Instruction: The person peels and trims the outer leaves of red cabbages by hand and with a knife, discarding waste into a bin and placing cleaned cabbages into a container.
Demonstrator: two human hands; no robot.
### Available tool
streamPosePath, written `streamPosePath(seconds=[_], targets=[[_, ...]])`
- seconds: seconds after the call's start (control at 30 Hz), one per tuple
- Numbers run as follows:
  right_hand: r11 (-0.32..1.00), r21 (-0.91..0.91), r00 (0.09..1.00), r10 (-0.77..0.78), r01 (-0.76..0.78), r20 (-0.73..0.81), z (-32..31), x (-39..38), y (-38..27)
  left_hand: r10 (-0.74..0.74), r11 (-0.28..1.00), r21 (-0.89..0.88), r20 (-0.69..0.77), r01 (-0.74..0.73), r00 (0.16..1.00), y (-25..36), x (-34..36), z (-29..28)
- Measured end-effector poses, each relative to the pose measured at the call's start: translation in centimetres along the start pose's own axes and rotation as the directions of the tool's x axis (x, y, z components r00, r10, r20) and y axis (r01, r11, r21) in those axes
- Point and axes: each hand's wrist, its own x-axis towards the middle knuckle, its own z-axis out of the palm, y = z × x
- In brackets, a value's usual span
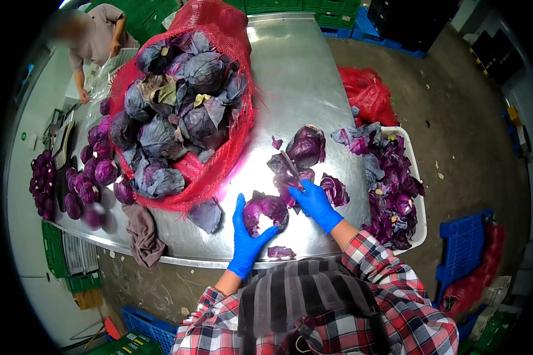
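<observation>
My left hand [246, 239], in a blue glove, cups a red cabbage [266, 208] on the metal table, fingers along its left side and thumb at its near side. A pale patch shows on the cabbage. Just right of it, my right hand [317, 204], also gloved in blue, is closed around what looks like a knife [288, 165], its blade pointing away to the upper left. Loose purple leaves [334, 190] lie around that hand. A larger leafy piece of cabbage [306, 146] rests beyond it. Near the table edge lies a small leaf scrap [281, 252].
A red mesh sack [243, 133] of untrimmed cabbages stands open on the metal table [290, 71]. Trimmed cabbages [89, 171] and a cloth [142, 234] are left. A white bin [419, 201] of leaves stands right. Another person [103, 35] is far left.
</observation>
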Motion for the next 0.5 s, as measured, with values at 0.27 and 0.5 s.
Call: streamPosePath(seconds=[0.27, 0.5], targets=[[0.955, -0.167, 0.959, -0.265, 0.247, -0.099, -1.3, 1.0, 2.9, -0.135, 0.962, -0.205, 0.206, 0.178, 0.969, 1.1, -1.6, -3.7], [0.773, -0.312, 0.789, -0.364, 0.553, 0.496, 1.6, -5.6, -6.2, -0.152, 0.988, 0.009, 0.076, 0.152, 0.985, 1.0, -2.9, -0.8]])
